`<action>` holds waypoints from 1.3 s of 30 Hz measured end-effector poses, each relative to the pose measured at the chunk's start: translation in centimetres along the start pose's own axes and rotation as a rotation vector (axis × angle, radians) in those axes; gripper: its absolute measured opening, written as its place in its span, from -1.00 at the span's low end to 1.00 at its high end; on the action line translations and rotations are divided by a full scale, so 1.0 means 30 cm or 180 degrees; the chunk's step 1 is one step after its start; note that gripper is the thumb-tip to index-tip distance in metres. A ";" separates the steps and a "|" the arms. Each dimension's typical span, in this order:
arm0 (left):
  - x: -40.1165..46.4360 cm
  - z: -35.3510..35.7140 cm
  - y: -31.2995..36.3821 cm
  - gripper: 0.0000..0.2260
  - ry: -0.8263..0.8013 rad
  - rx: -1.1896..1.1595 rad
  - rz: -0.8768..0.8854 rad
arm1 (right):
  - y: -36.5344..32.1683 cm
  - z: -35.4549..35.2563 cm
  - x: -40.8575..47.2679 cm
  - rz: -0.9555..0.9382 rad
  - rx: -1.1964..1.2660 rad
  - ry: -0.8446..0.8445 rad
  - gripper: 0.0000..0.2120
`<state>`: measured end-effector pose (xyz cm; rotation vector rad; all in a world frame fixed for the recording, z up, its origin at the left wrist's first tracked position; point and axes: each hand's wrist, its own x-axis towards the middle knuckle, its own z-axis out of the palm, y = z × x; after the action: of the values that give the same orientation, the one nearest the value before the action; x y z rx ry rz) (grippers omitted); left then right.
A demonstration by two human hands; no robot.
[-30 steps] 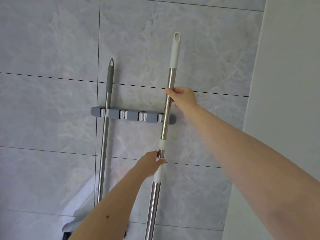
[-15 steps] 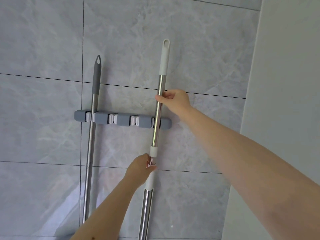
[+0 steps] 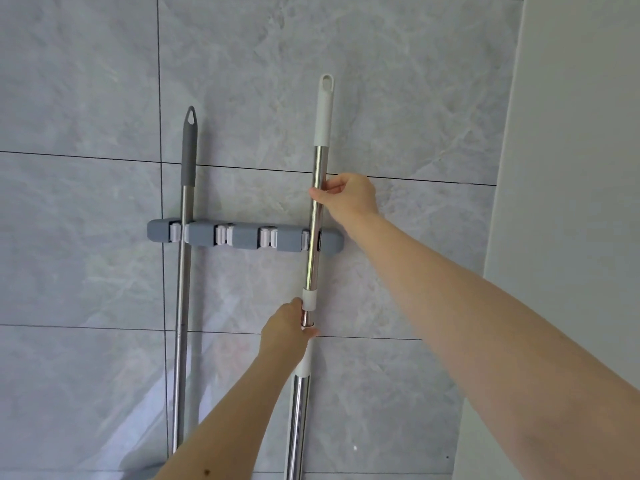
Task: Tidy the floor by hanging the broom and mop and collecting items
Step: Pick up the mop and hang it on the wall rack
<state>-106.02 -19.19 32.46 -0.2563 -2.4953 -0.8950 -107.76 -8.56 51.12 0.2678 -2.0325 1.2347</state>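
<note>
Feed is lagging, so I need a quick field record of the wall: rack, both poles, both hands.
rack: grey bar on tiled wall, four clips
left clip: holds grey-tipped pole
middle clips: two, both empty
right clip: white-tipped pole lies in it
left hand: grips white-tipped pole at its white collar, below the rack
right hand: grips the same pole above the rack
pole heads: out of frame, cannot tell broom from mop
</note>
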 end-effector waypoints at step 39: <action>-0.134 -0.228 -0.077 -0.83 0.0227 0.0315 -0.0639 | 0.026 0.094 -0.345 -0.0066 -0.0422 -0.1029 -0.75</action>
<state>-100.74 -25.40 33.82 0.0592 -2.5212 -0.8387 -102.14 -12.45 42.80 0.4470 -2.3694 1.0926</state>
